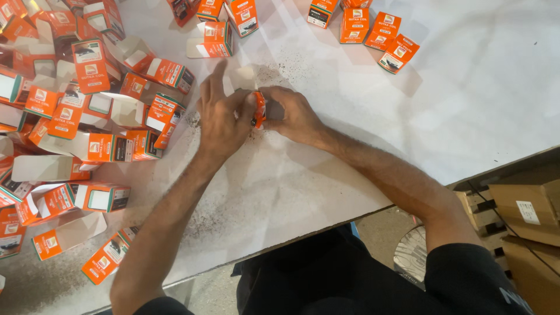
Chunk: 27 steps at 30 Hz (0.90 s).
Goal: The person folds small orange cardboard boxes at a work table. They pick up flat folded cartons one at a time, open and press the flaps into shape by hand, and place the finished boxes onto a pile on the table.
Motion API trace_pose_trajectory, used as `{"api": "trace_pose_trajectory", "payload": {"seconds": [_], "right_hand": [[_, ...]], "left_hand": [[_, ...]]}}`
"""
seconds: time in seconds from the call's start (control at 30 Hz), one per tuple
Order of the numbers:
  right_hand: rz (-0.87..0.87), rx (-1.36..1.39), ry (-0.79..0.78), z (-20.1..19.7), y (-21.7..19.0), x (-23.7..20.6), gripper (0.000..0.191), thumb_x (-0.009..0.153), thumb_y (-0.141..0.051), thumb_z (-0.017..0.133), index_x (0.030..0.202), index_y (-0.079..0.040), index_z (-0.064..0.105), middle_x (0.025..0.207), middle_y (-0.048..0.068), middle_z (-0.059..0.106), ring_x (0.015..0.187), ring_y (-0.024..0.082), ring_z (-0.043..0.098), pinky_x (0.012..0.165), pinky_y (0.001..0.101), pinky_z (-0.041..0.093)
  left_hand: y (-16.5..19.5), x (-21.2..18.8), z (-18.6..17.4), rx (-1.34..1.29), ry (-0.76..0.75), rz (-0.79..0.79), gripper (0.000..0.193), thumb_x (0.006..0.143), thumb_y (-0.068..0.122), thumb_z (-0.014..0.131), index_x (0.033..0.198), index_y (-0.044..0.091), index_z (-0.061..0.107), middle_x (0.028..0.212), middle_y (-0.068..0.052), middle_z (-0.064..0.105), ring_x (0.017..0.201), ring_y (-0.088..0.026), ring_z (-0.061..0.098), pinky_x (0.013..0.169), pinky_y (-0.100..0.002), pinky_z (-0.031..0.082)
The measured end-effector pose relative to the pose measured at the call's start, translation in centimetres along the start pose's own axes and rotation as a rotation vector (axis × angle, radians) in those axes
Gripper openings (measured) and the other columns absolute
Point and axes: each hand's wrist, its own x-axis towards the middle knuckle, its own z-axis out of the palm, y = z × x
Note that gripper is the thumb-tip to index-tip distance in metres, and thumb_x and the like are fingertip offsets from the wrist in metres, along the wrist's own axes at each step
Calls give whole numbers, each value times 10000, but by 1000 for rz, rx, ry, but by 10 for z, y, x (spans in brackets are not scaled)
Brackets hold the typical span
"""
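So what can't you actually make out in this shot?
- The small orange box between the left hand and right hand: the fingers cover most of it, so its shape and contents stay hidden.
- The pile of orange cartons: cut off by the left and top edges.
- The brown cardboard boxes: cut off at the right edge.
- The dark specks on the white table: too small to identify.

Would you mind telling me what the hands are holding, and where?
Both hands, left and right, pinch one small orange carton between them, by its opposite sides.
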Motion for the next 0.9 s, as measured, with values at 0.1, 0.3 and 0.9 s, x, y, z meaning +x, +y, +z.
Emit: {"api": "trace_pose_trajectory", "payload": {"seconds": [0.1,0.3,0.9], "right_hand": [[-57,-17,10,-1,4,1,682,737,-139,904,1344,-21,615,1289,167,677,1216,353,637,1028,445,494],[-32,-39,1,2,10,-4,720,752,-203,915,1363,-22,581,1314,172,650,1238,364,617,1045,458,487],[-33,-139,-24,3,11,-6,787,822,-219,885,1470,-27,481,1288,199,660,1179,391,630,986,469,512]], "left_hand": [[-7,2,4,-92,24,-127,289,906,158,771,1176,80,704,1425,-288,456,1282,-367,422,971,-505,468],[-32,4,33,-896,-256,-853,531,839,102,694,1336,56,512,1109,-210,686,830,-289,713,597,-389,535],[-5,-25,26,-629,-8,-459,308,939,164,719,1165,-27,630,831,-65,698,641,-88,610,558,-274,515]]}}
